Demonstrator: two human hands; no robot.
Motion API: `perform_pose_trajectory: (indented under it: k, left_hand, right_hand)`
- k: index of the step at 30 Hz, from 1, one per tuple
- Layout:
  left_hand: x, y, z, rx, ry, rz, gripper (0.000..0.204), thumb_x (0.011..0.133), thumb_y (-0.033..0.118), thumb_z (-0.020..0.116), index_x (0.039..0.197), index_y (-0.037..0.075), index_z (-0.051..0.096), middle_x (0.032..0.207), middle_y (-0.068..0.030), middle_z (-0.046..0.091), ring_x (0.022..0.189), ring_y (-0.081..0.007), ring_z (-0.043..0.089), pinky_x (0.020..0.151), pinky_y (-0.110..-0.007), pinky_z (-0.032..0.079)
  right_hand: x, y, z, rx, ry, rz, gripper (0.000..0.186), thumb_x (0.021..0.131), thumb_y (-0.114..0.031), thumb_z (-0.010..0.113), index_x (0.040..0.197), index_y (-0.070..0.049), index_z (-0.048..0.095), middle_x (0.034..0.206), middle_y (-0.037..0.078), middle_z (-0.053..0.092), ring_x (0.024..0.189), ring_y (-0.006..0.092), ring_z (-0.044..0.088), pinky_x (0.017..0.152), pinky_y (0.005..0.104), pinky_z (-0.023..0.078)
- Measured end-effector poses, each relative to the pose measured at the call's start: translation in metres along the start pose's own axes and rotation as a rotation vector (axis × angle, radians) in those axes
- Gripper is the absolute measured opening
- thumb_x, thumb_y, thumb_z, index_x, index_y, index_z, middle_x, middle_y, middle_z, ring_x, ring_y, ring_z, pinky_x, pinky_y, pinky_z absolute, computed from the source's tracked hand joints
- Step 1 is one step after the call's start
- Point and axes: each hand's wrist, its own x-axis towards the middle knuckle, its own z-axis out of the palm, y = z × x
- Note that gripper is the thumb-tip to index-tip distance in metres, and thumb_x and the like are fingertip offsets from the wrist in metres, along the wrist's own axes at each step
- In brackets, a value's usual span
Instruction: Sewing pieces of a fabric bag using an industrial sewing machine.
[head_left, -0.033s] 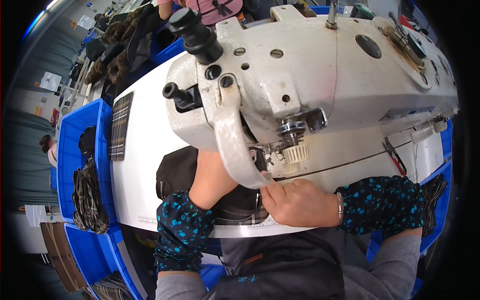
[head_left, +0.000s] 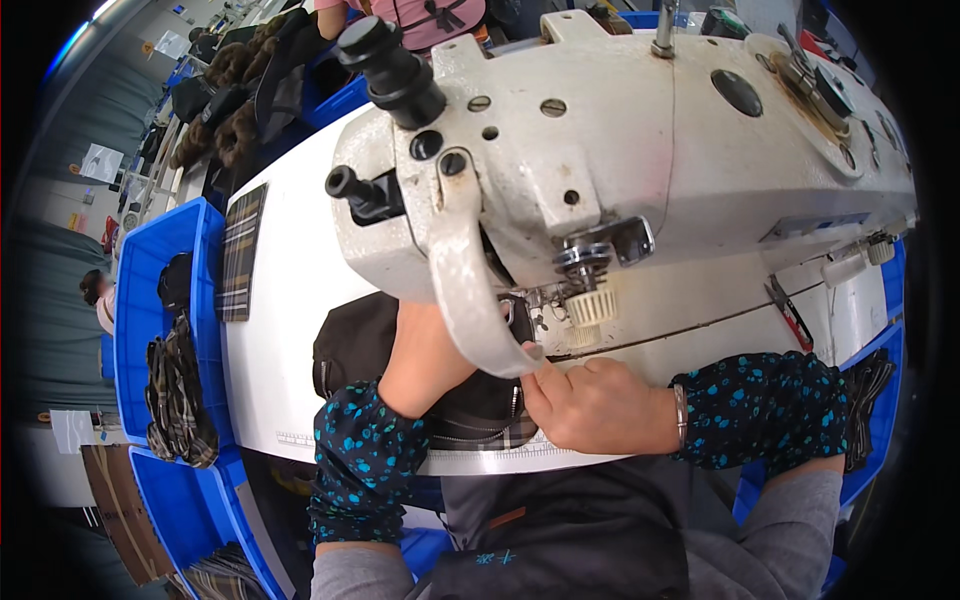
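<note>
A dark fabric piece (head_left: pixel 350 345) with a zip (head_left: pixel 470 438) along its near edge lies under the head of a white sewing machine (head_left: pixel 620 140). My left hand (head_left: pixel 428 355) rests over the fabric, its fingers hidden behind the machine's curved white arm (head_left: pixel 465 280). Close to that arm's lower end, my right hand (head_left: pixel 595 405) is closed, fingers curled, at the fabric's right edge. Whatever lies between its fingertips is hidden. A strip of plaid cloth shows at the fabric's near side. The needle area is mostly covered by the machine head.
Blue bins (head_left: pixel 210 260) with dark and plaid cloth stand left of the white table (head_left: pixel 285 270). A plaid piece (head_left: pixel 240 250) lies on the table's left edge. Red-handled snips (head_left: pixel 792 318) lie to the right. A ruler strip (head_left: pixel 480 460) follows the near edge. A person in pink (head_left: pixel 430 20) is beyond.
</note>
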Motion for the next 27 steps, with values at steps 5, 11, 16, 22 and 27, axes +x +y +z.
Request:
perform_pose_trajectory:
  k: [5, 11, 16, 22, 27]
  left_hand:
    - [0.002, 0.001, 0.000, 0.000, 0.089, 0.072, 0.030, 0.092, 0.030, 0.070, 0.100, 0.001, 0.072, 0.080, -0.0180, 0.069, 0.074, -0.0389, 0.067, 0.066, -0.047, 0.053]
    - [0.026, 0.002, -0.002, -0.124, 0.007, 0.056, 0.032, 0.080, 0.020, 0.078, 0.110, 0.010, 0.074, 0.107, -0.0160, 0.073, 0.104, -0.0399, 0.067, 0.089, -0.049, 0.053]
    - [0.037, -0.011, 0.001, -0.092, 0.011, 0.165, 0.030, 0.078, 0.015, 0.075, 0.108, 0.013, 0.075, 0.107, -0.0121, 0.074, 0.105, -0.0369, 0.068, 0.090, -0.047, 0.054]
    - [0.042, -0.024, 0.021, -0.006, 0.123, 0.222, 0.039, 0.073, 0.012, 0.074, 0.112, 0.015, 0.075, 0.115, -0.0102, 0.072, 0.114, -0.0365, 0.063, 0.098, -0.049, 0.050]
    - [0.047, -0.030, 0.028, 0.036, 0.130, 0.202, 0.044, 0.071, 0.011, 0.073, 0.114, 0.015, 0.074, 0.118, -0.0098, 0.071, 0.119, -0.0378, 0.061, 0.101, -0.051, 0.048]
  right_hand:
    - [0.000, -0.003, -0.001, -0.044, -0.049, 0.015, 0.031, 0.077, -0.017, 0.064, 0.100, 0.003, 0.073, 0.103, 0.024, 0.074, 0.053, 0.0094, 0.058, 0.046, 0.0239, 0.042]
    - [0.001, 0.007, 0.005, -0.013, 0.010, 0.000, 0.023, 0.079, -0.013, 0.067, 0.090, 0.006, 0.073, 0.094, 0.027, 0.074, 0.047, 0.0116, 0.059, 0.043, 0.0250, 0.045]
    - [0.001, 0.011, 0.006, -0.085, 0.013, 0.009, 0.022, 0.078, -0.011, 0.069, 0.092, 0.003, 0.075, 0.095, 0.021, 0.075, 0.050, 0.0107, 0.060, 0.045, 0.0234, 0.045]
    - [0.003, 0.015, 0.000, -0.095, -0.025, 0.015, 0.021, 0.078, -0.011, 0.069, 0.094, 0.002, 0.075, 0.100, 0.024, 0.075, 0.052, 0.0109, 0.059, 0.045, 0.0237, 0.044]
    - [-0.002, 0.018, 0.005, -0.065, -0.095, 0.026, 0.028, 0.084, -0.012, 0.063, 0.108, 0.000, 0.072, 0.122, 0.025, 0.071, 0.054, 0.0113, 0.060, 0.042, 0.0247, 0.044]
